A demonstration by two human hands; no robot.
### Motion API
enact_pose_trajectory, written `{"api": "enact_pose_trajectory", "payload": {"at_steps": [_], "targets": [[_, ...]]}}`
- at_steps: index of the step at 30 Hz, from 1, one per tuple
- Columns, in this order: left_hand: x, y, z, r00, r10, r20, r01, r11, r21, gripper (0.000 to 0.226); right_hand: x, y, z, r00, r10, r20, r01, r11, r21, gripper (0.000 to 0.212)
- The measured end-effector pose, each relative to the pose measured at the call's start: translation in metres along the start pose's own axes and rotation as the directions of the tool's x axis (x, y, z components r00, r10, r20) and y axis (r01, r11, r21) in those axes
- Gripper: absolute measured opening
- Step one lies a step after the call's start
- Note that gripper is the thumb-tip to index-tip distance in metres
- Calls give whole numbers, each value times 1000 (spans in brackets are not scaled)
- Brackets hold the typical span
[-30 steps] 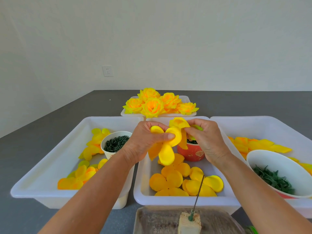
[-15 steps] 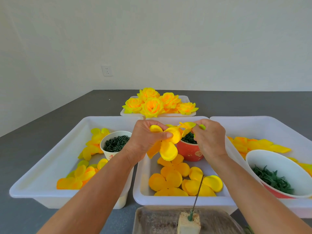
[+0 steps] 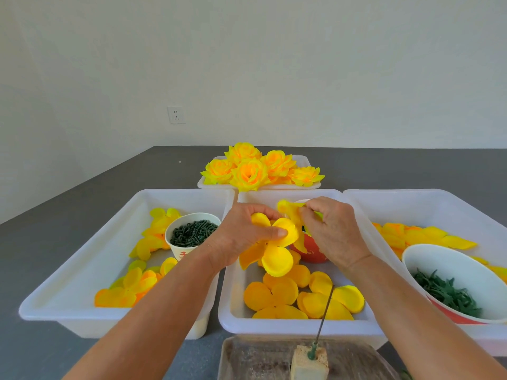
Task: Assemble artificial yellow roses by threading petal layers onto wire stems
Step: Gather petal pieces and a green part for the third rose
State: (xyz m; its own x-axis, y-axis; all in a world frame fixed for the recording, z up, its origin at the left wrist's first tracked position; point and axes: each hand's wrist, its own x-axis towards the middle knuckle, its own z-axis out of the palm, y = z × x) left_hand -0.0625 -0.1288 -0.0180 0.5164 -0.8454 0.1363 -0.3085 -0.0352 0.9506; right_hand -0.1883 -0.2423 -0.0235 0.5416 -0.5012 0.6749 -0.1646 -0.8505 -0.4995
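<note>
Over the last second the right hand (image 3: 333, 231) drifts a little up the frame, and the smaller yellow petal piece (image 3: 290, 212) it pinches now stands apart from the petal layer (image 3: 274, 249) gripped by the left hand (image 3: 241, 234). That layer sits slightly lower. More of the red cup (image 3: 310, 253) shows beneath the right hand.

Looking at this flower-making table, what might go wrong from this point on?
Three risks, as guesses:

1. The left hand pinches a petal layer while the right hand works a second petal piece; the thin petals might crease or tear.

2. The wire stem leans in its foam block just below both forearms; a dropped arm could knock it over.

3. The red cup sits directly under the hands and could be tipped.
</note>
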Motion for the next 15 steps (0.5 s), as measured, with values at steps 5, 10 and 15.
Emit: {"api": "enact_pose_trajectory", "payload": {"at_steps": [5, 10, 15], "targets": [[0, 1, -2, 999, 6, -47, -6, 1000, 2, 21, 6, 3, -4, 960, 256, -113, -247, 965, 85, 47], [0, 4, -3, 991, 97, -97, -106, 990, -91, 21, 6, 7, -1, 916, 383, -120, -350, 909, 228, 44], [1, 3, -4, 985, 121, -121, -133, 987, -94, 18, 7, 6, 1, 878, 478, -33, -430, 815, 388, 30]]}}
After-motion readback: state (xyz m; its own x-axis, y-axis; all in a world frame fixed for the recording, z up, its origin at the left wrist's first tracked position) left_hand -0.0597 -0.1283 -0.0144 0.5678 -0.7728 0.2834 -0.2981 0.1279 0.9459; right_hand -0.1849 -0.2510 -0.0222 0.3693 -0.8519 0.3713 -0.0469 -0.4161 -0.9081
